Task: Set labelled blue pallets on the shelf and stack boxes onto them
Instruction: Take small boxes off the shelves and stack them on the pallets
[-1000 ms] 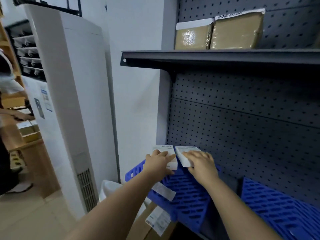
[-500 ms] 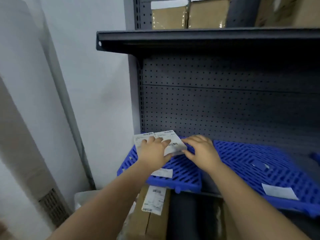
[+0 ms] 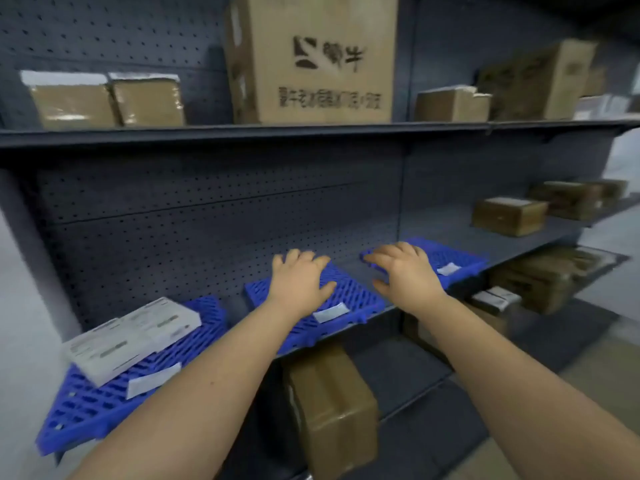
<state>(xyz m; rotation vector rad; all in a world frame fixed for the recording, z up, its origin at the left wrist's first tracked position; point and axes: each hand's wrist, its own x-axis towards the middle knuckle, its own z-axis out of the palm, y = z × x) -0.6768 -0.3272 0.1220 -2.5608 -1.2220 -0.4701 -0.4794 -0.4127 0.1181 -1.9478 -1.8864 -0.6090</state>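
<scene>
Two flat white cardboard boxes lie on a blue slatted plastic pallet, well left of the left hand. That hand is spread and empty over a second labelled pallet. The right hand, loose and empty, overlaps a third pallet.

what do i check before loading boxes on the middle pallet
1. Left hand empty, fingers spread: ok.
2. Right hand empty: ok.
3. Middle pallet bare of boxes, label at its front: ok.
4. White boxes lying flat on the left pallet: ok.
5. Right pallet labelled: ok.
6. Left pallet fully on the shelf: cannot tell, the view is warped there.
</scene>
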